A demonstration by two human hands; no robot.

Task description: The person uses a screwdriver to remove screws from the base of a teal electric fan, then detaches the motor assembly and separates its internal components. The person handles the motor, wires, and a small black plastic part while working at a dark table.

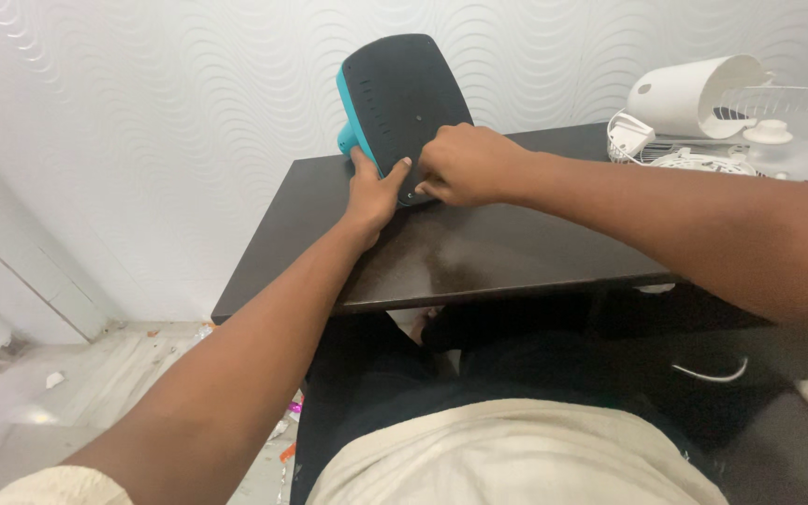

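I've got the fan base [402, 103] tipped up on its edge at the far side of the dark table [479, 262], its flat black underside facing me and the teal shell showing along the left rim. My left hand [373, 192] is clamped on the lower left edge, thumb lying across the black plate, fingers wrapped behind on the teal side. My right hand [465, 166] is curled into a loose fist against the bottom of the plate, fingertips pinched down at one spot (whether there's a screw or small tool inside the pinch, I can't tell; the knuckles hide it).

It feels to me like a stiff moulded plastic piece, rigid, probably weighted low, so it wants to rock on that narrow edge. The smooth plate looks slippery; the rim and the teal neck at the back are the honest places to grip, and that's where my left has it.

Off to the right, well apart, sit the white motor housing [694, 93] and the wire fan guard [787, 112], lying on the table's far corner.
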